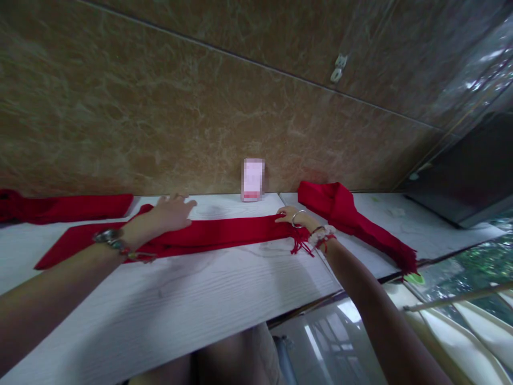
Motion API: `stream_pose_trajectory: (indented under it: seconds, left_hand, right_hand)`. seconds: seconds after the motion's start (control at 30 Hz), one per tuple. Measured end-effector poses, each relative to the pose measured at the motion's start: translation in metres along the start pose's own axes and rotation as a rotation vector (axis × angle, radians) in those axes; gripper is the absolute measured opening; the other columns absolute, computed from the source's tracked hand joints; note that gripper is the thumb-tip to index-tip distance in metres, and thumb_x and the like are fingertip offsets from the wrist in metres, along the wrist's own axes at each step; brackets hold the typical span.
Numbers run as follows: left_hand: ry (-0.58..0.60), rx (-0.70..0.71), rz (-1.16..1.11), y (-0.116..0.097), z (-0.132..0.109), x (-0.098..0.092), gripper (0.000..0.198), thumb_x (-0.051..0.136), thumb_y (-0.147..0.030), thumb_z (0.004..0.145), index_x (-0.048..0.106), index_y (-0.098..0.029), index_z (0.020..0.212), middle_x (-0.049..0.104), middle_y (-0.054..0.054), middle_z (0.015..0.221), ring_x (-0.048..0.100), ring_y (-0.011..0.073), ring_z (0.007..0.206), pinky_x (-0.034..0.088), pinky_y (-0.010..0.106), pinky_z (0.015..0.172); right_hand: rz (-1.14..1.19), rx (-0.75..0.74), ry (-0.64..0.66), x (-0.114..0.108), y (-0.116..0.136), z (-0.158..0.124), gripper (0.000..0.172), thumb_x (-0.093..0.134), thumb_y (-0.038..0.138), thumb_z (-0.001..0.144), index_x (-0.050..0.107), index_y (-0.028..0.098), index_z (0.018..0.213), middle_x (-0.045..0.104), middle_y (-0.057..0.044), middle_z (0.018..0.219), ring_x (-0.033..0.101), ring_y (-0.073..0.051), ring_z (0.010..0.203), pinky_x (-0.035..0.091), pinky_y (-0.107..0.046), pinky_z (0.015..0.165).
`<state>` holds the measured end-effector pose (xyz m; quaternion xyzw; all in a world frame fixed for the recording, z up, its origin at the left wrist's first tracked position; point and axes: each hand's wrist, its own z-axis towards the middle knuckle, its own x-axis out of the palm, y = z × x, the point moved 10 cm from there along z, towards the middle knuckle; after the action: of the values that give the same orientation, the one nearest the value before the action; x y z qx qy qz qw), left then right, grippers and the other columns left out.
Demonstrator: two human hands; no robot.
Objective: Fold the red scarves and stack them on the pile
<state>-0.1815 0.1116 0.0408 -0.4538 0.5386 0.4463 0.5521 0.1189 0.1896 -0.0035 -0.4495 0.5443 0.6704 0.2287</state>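
Observation:
A long red scarf [224, 232] lies stretched across the white wood-grain table [200, 299]. My left hand [170, 213] rests flat on its left part, fingers stretched out. My right hand [294, 216] is closed on the scarf's right end, where red fringe [302, 247] hangs below my wrist. Bracelets are on both wrists.
A second red scarf [352, 216] lies crumpled at the right, trailing to the table's edge. Another red scarf [60, 207] lies at the far left by the brown marbled wall [180, 107]. A small pink-white box [253, 179] stands against the wall. A dark object [468, 176] is at the right.

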Motion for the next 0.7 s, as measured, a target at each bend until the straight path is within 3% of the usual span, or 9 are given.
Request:
stream_pose_trajectory:
  seconds: [0.03,0.13,0.27,0.37,0.5,0.6,0.7]
  left_hand:
    - [0.008,0.102,-0.016,-0.026,0.002,0.009,0.047,0.057,-0.023,0.072,0.054,-0.015,0.118,0.04,0.015,0.135,0.035,0.033,0.122,0.03,0.045,0.097]
    - [0.067,0.396,-0.059,-0.098,0.007,0.035,0.048,0.049,-0.037,0.083,0.045,-0.02,0.127,0.029,0.013,0.143,0.025,0.029,0.13,0.023,0.046,0.102]
    - [0.111,0.51,-0.123,-0.148,0.016,0.058,0.053,0.038,-0.045,0.089,0.033,-0.022,0.136,0.022,0.012,0.146,0.016,0.0269,0.134,0.019,0.046,0.104]
    - [0.126,0.541,-0.127,-0.162,0.018,0.073,0.053,0.033,-0.047,0.091,0.029,-0.024,0.138,0.02,0.011,0.146,0.013,0.0276,0.134,0.019,0.048,0.103]
    - [0.072,0.557,-0.106,-0.165,0.016,0.081,0.054,0.032,-0.05,0.09,0.031,-0.023,0.138,0.022,0.012,0.146,0.015,0.0283,0.134,0.017,0.048,0.103]
    - [0.044,0.56,-0.093,-0.165,0.014,0.081,0.053,0.031,-0.049,0.091,0.031,-0.024,0.138,0.023,0.012,0.145,0.017,0.0283,0.134,0.018,0.048,0.103]
    - [0.032,0.552,-0.076,-0.165,0.014,0.081,0.052,0.034,-0.046,0.091,0.031,-0.025,0.138,0.023,0.012,0.145,0.019,0.0289,0.133,0.018,0.049,0.103]
  right_hand:
    - [-0.015,0.007,0.013,0.0,0.001,0.0,0.016,0.077,0.022,0.051,0.061,0.023,0.052,0.063,-0.004,0.065,0.058,-0.024,0.074,0.047,-0.038,0.074]
    - [-0.07,0.034,0.054,-0.001,0.004,-0.002,0.013,0.075,0.019,0.055,0.062,0.022,0.058,0.064,-0.003,0.068,0.058,-0.022,0.075,0.046,-0.037,0.077]
    - [-0.112,0.059,0.069,0.001,0.007,-0.005,0.01,0.072,0.019,0.059,0.064,0.021,0.063,0.066,-0.002,0.072,0.06,-0.021,0.076,0.046,-0.035,0.078]
    - [-0.114,0.073,0.076,0.005,0.002,-0.013,0.013,0.068,0.025,0.066,0.066,0.02,0.078,0.067,-0.004,0.084,0.061,-0.021,0.081,0.047,-0.034,0.079]
    - [-0.064,-0.005,0.074,0.002,-0.004,-0.033,0.051,0.063,0.034,0.072,0.051,0.021,0.12,0.058,-0.009,0.116,0.056,-0.021,0.102,0.042,-0.037,0.09]
    - [-0.149,-0.166,0.124,0.004,0.001,-0.051,0.073,0.07,0.032,0.063,0.042,0.019,0.129,0.046,-0.013,0.13,0.043,-0.026,0.119,0.034,-0.043,0.099]
    - [-0.266,-0.286,0.138,0.008,0.005,-0.064,0.063,0.065,0.016,0.063,0.047,0.016,0.123,0.047,-0.015,0.127,0.041,-0.026,0.119,0.032,-0.044,0.1]
